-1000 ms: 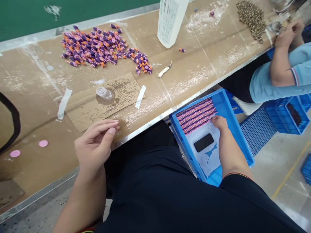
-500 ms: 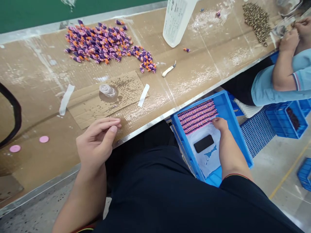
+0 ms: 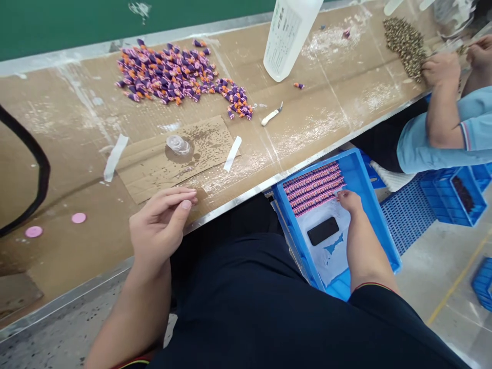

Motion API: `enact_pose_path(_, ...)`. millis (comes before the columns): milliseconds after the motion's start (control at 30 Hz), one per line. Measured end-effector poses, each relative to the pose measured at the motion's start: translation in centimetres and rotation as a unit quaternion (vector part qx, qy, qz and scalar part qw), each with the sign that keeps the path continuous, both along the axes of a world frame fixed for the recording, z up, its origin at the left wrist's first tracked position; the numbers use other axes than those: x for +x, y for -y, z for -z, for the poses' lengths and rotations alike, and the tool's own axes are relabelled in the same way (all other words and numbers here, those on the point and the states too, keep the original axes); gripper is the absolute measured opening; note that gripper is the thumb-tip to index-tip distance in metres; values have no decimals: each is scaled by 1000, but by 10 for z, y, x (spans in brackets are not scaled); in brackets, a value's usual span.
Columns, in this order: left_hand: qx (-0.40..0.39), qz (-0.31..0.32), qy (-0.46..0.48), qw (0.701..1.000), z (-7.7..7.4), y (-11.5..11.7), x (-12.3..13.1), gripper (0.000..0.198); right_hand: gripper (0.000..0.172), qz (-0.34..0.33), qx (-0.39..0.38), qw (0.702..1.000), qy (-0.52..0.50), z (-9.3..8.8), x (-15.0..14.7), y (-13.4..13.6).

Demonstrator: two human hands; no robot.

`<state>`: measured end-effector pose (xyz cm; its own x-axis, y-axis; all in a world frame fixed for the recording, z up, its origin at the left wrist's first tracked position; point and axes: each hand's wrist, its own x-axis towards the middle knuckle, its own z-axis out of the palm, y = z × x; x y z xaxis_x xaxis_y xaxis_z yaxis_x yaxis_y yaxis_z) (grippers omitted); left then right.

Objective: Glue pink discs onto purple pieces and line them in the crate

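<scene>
While the L hand (image 3: 159,228) hovers just above the bench edge (image 3: 230,206), thumb almost on fingers, can't tell if it pinches anything, the R hand (image 3: 349,202) lies loosely curled, fingertips (image 3: 340,195) on pink-purple strips (image 3: 313,188) in the blue plastic tray (image 3: 359,174), black phone (image 3: 323,230) on a white sheet (image 3: 326,261) just below.

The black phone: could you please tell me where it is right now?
In the head view, the phone lies on a white sheet inside the blue tray, right of centre, beside the right hand and below the pink-and-purple rows.
</scene>
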<state>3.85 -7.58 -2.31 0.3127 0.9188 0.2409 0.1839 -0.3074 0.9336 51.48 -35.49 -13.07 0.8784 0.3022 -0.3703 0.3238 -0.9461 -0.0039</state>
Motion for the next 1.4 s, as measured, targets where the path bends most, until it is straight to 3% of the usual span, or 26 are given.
enact_pose_path(200, -7, 20, -5, 1000, 3, 2, -5, 12, 34, -35, 133, 984, 116, -47, -11, -31)
enact_pose_path(267, -2, 26, 6, 1000, 4, 4, -9, 13, 38, -72, 234, 954, 174, -63, -23, -57)
enact_pose_path(333, 9, 28, 21, 999, 4, 7, -14, 14, 38, -129, 344, 905, 215, -78, -42, -93)
enact_pose_path(433, 31, 11, 33, 999, -1, 12, -28, 14, 33, -249, 436, 843, 193, -93, -83, -161)
enact_pose_path(633, 89, -112, 23, 990, -15, 41, -80, 15, 22, -531, 422, 727, 104, -103, -155, -293)
enact_pose_path(667, 86, -143, 24, 986, -16, 49, -90, 15, 22, -556, 409, 716, 104, -103, -161, -308)
enact_pose_path(733, 70, -224, 44, 971, -15, 65, -111, 12, 21, -572, 377, 721, 107, -103, -167, -332)
enact_pose_path(833, 70, -399, 85, 910, -10, 82, -145, 10, 19, -550, 334, 757, 113, -101, -170, -350)
enact_pose_path(933, 121, -576, 78, 805, -8, 87, -184, 13, 18, -533, 321, 774, 117, -100, -172, -352)
enact_pose_path(1000, 162, -651, 66, 739, -13, 86, -211, 15, 18, -525, 319, 782, 110, -101, -174, -351)
enact_pose_path(1067, 186, -682, 44, 706, -24, 85, -239, 19, 19, -518, 313, 790, 104, -104, -175, -350)
enact_pose_path(1167, 174, -667, -31, 724, -44, 77, -278, 20, 23, -518, 279, 803, 95, -109, -175, -357)
enact_pose_path(1267, 150, -588, -118, 786, -57, 48, -314, 15, 30, -509, 241, 818, 119, -113, -177, -366)
enact_pose_path(1333, 109, -502, -168, 842, -59, 17, -334, 10, 32, -509, 257, 809, 141, -115, -179, -368)
enact_pose_path(1400, 94, -472, -166, 861, -56, -15, -345, 16, 30, -531, 286, 780, 165, -119, -180, -365)
